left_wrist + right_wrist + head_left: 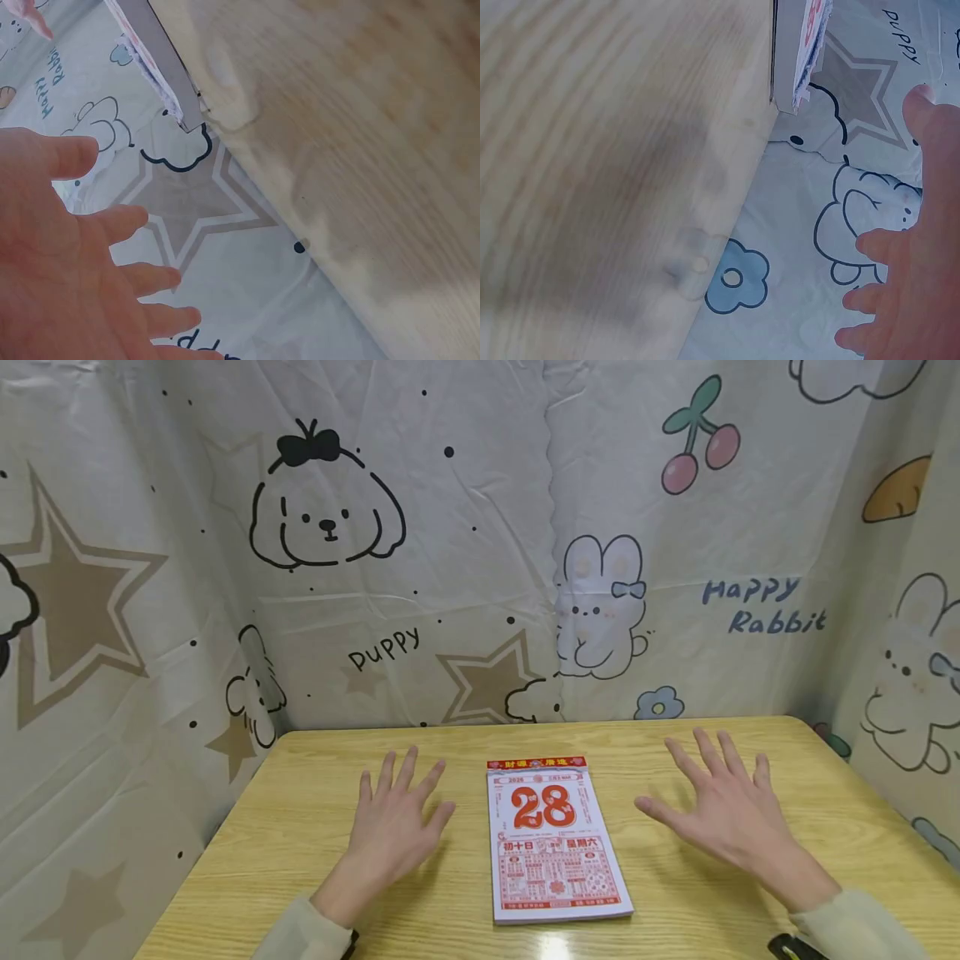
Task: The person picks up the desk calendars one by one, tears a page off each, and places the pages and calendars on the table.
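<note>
A tear-off wall calendar (557, 847) lies flat on the wooden table, its red header strip at the far end and a large red 28 on the top sheet. To its left, my left hand (396, 827) hovers palm down with fingers spread. On the other side my right hand (723, 810) is held the same way, fingers apart and nothing in it. Both wrist views catch the thick side of the calendar (154, 56), and my right hand (911, 247) shows there with its thumb stretched toward it.
The light wooden table (300, 860) has rounded far corners. Behind it and at both sides hangs a pale cloth (480, 527) printed with a puppy, rabbits, stars and cherries. Dark bands (795, 947) circle the wrists by the pale sleeves.
</note>
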Available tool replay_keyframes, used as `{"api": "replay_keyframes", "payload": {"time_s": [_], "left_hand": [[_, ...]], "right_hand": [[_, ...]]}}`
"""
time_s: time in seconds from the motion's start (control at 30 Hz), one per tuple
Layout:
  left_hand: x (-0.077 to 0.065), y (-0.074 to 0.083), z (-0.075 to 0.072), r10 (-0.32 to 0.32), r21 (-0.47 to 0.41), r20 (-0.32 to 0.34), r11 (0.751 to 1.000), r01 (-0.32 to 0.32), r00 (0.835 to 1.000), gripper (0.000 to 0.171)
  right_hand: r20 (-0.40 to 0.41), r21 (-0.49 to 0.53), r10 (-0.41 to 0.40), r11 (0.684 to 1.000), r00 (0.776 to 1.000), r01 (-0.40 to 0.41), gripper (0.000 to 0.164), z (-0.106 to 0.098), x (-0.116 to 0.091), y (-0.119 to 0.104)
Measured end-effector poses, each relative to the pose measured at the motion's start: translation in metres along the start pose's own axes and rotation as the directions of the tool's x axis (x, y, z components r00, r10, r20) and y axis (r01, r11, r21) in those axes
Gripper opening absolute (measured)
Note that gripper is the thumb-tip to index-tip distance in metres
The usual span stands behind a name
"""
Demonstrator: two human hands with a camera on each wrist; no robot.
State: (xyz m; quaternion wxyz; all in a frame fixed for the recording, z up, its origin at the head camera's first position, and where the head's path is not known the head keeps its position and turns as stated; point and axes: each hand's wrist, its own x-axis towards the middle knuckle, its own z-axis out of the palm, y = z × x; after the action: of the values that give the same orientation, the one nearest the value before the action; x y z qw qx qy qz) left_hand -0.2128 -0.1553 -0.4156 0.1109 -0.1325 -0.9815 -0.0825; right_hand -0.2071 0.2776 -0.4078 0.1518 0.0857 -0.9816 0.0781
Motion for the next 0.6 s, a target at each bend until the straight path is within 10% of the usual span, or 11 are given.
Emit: {"api": "replay_keyframes", "payload": {"time_s": [0.6], "left_hand": [[-0.013, -0.003, 0.004, 0.044, 0.008, -0.007, 0.999, -0.044, 0.999, 0.061]], "right_hand": [[0.008, -0.013, -0.040, 0.999, 0.999, 0.040, 0.106, 0.006, -0.023, -0.007]]}}
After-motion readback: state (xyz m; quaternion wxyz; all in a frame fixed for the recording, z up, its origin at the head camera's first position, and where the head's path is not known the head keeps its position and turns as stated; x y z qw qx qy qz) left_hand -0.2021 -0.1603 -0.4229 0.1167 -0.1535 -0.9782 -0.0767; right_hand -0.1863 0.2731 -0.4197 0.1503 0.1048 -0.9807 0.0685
